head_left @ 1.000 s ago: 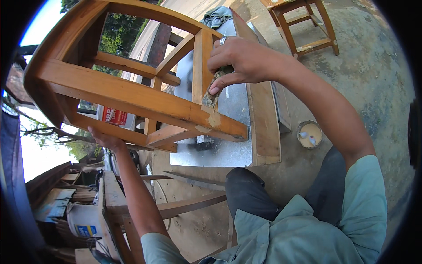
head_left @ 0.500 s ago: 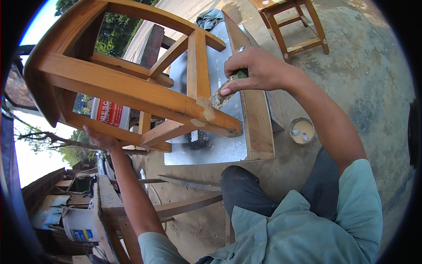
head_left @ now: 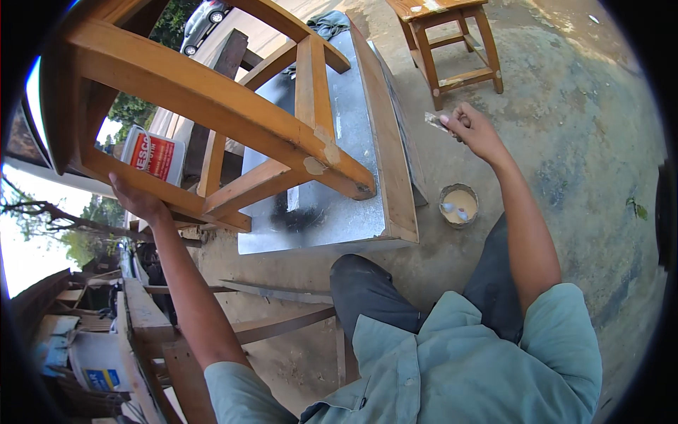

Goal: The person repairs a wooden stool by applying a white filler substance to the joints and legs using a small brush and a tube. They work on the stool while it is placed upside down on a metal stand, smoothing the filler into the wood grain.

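A varnished wooden stool [head_left: 205,85] lies tilted on its side over a metal-faced box [head_left: 339,212]. Pale filler patches mark the joint of its nearest leg. At the left, my left hand [head_left: 138,200] grips the stool's lower leg, with part of the fingers hidden behind the wood. My right hand [head_left: 474,131] is away from the stool, over the floor, pinching a small putty knife [head_left: 436,122] smeared with filler. Below that hand, a round tub [head_left: 459,205] of cream-coloured filler stands on the ground, with small whitish bits in it.
Another wooden stool [head_left: 452,49] stands upright on the concrete floor at the far right. A red-and-white bucket [head_left: 157,157] sits behind the held stool. At lower left are a white bucket [head_left: 102,360] and timber pieces [head_left: 152,311]. A cloth [head_left: 328,25] lies on the box's far end.
My right hand has moved right with the putty knife, away from the stool's leg joint and out over the floor. My left hand keeps its hold on the stool.
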A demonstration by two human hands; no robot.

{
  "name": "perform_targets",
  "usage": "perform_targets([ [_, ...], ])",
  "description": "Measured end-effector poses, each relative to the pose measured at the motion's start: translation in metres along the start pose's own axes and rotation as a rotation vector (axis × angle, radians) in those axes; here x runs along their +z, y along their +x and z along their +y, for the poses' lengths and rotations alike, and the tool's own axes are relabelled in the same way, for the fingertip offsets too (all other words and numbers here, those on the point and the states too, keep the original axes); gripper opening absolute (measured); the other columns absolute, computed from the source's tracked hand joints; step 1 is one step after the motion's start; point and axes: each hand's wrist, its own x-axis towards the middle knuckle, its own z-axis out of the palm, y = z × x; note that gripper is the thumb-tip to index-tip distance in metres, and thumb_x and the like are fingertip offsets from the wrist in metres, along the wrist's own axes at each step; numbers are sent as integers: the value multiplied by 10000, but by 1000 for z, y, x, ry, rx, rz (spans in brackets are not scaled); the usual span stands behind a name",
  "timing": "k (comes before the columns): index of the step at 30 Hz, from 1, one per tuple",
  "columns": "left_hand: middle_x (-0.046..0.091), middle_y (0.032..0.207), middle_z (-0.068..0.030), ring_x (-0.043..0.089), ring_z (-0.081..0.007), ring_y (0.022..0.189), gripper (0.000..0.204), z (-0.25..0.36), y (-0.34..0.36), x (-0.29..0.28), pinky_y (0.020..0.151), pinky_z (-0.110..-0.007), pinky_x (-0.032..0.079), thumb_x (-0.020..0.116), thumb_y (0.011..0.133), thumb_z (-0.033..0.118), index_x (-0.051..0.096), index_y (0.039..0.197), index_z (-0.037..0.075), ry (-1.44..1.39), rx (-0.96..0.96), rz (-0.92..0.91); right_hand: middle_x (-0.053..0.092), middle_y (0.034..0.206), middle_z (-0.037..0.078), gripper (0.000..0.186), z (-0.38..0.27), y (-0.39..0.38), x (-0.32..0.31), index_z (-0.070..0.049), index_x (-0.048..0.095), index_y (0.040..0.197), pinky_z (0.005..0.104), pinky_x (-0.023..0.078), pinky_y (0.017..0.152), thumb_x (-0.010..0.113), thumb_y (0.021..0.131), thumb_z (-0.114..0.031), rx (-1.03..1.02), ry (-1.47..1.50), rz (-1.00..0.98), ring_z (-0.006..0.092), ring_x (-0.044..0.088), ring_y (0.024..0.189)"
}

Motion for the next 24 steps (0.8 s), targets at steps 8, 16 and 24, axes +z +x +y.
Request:
perform_targets([
  [8, 589, 995, -101, 597, -175, 894, 687, 0, -1, -1, 841, -341, 511, 513, 979, 603, 506, 1241, -32, 88, 129, 73, 586, 782, 95, 429, 175, -80, -3, -68, 484, 1034, 331, 427, 429, 789, 817, -279, 763, 173, 539, 148, 526, 522],
  [16, 420, 1424, -172, 413, -332, 1327, 702, 36, -71, 27, 1090, -470, 366, 657, 934, 473, 414, 1409, 18, 550, 904, -29, 707, 1113, 168, 297, 263, -173, 58, -68, 674, 1081, 459, 546, 849, 746, 807, -155, 1205, -326, 706, 332, 697, 1025],
  [24, 611, 1210, -127, 588, -338, 1083, 667, 53, -177, 64, 918, -469, 456, 858, 691, 284, 584, 1259, 66, 541, 771, -660, 700, 1143, 181, 253, 256, -228, 106, -44, 744, 1053, 435, 568, 894, 715, 858, -204, 1342, -550, 427, 350, 692, 1051],
])
